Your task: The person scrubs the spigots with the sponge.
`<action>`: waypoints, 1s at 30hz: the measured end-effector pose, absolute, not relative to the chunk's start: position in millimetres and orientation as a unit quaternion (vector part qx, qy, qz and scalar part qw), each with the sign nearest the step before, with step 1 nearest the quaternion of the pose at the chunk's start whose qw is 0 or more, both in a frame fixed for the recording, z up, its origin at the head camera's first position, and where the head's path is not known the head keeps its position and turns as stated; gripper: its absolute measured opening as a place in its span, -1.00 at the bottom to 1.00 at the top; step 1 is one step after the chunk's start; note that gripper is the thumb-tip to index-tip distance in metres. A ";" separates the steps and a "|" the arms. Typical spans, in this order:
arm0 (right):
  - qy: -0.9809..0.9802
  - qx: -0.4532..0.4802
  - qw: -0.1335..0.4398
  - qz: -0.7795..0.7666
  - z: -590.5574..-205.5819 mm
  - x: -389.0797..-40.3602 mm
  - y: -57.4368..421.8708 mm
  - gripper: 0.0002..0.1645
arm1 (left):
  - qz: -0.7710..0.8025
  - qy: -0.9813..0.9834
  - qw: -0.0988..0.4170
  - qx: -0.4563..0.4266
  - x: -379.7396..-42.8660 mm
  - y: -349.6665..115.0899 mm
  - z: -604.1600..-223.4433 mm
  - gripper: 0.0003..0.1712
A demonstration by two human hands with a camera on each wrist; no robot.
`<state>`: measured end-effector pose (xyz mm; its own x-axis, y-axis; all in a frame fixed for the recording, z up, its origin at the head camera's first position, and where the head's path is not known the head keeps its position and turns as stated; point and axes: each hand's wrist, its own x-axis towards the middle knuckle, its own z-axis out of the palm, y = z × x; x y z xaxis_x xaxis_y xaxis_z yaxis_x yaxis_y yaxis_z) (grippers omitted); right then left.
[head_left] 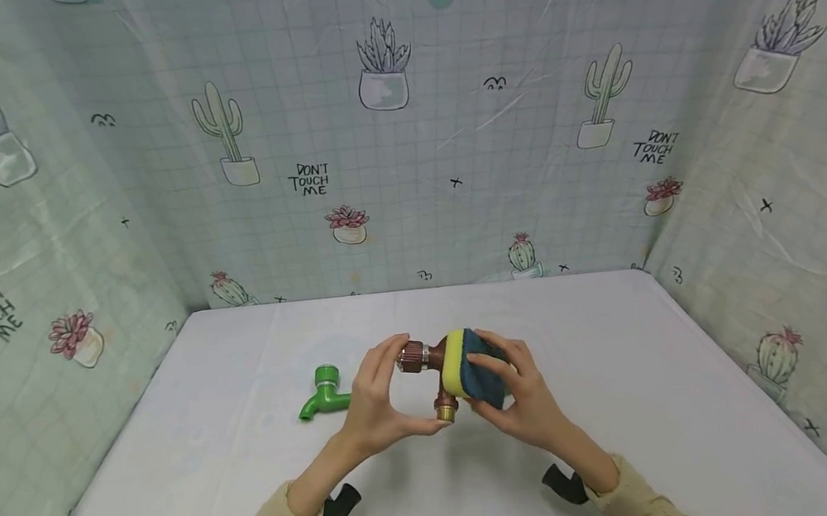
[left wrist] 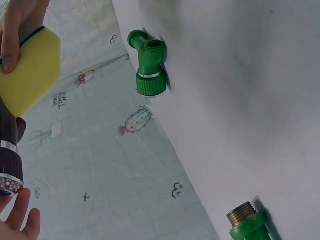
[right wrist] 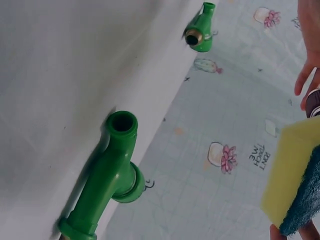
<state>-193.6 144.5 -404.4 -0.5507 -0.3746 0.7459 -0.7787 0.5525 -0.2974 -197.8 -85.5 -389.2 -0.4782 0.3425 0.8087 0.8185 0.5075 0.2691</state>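
Above the white table, my left hand (head_left: 377, 407) holds a brown faucet (head_left: 434, 357) with a ribbed knob and a threaded brass end. Its fingers are at the knob and its thumb at the brass end. A two-sided sponge (head_left: 478, 368), yellow on one face and dark blue-green and rough on the other, is gripped in my right hand (head_left: 528, 401). The yellow face lies against the faucet's body and hides part of it. In the left wrist view, the faucet's knob (left wrist: 10, 162) points down, with left fingertips at its end and the sponge (left wrist: 37, 75) above.
A green faucet (head_left: 325, 395) lies on the white table (head_left: 251, 440) left of my hands. Another green faucet (right wrist: 110, 170) shows in the right wrist view, mostly behind my right hand in the head view. Patterned cloth (head_left: 403, 151) with printed cacti hangs behind and on both sides.
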 end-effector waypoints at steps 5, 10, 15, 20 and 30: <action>-0.832 0.310 0.356 0.290 -402.1 -203.9 152.5 -0.46 | -0.300 -0.792 0.359 -0.392 -196.2 -84.0 -390.3 0.27; -0.837 0.282 0.363 0.296 -397.4 -210.1 157.9 -0.33 | -0.291 -0.798 0.357 -0.389 -196.1 -83.1 -391.1 0.29; -0.835 0.252 0.357 0.335 -396.5 -213.1 160.1 -0.24 | -0.297 -0.805 0.353 -0.374 -196.3 -83.2 -394.1 0.29; -0.850 0.226 0.333 0.341 -400.9 -214.9 164.5 -0.26 | -0.309 -0.797 0.357 -0.376 -196.1 -83.4 -397.1 0.30; -0.863 0.232 0.262 0.365 -400.5 -206.8 154.7 -0.27 | -0.335 -0.794 0.344 -0.373 -195.4 -83.3 -397.5 0.30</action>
<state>-206.8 154.7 -400.5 -0.7556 -0.2090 0.6208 -0.5913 0.6256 -0.5089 -195.4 -83.3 -397.5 -0.4861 0.3620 0.7954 0.8222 0.4979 0.2759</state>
